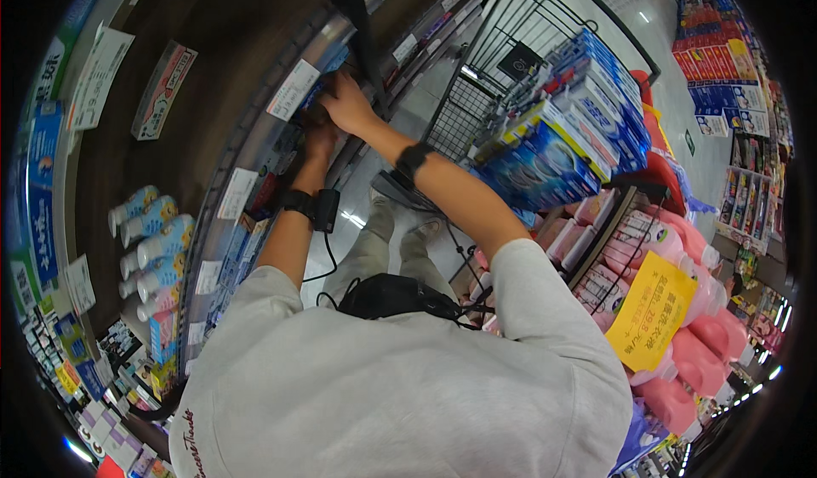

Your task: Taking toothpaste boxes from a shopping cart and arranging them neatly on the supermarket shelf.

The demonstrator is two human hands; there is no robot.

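My right hand (349,105) reaches into a lower shelf, its fingers bent over dark and blue packaging (311,97) behind a price tag (293,90). Just below it is my left hand (319,132), blurred and partly in shadow among the goods. Shelf edge and shade hide the fingertips of both, so a firm hold cannot be made out. Blue-and-white boxes (233,255) stand in a row along the same shelf, nearer to my body. Each wrist wears a black strap, and a cable hangs from the black device (327,211) on the left one.
Right of my arms stands a black wire shopping cart (456,105) stacked with blue toothpaste-like boxes (542,159). Pink bottles (708,350) with a yellow sign (651,312) crowd the right side. On the upper shelf are several light-blue tubes (156,235) and one small box (164,90).
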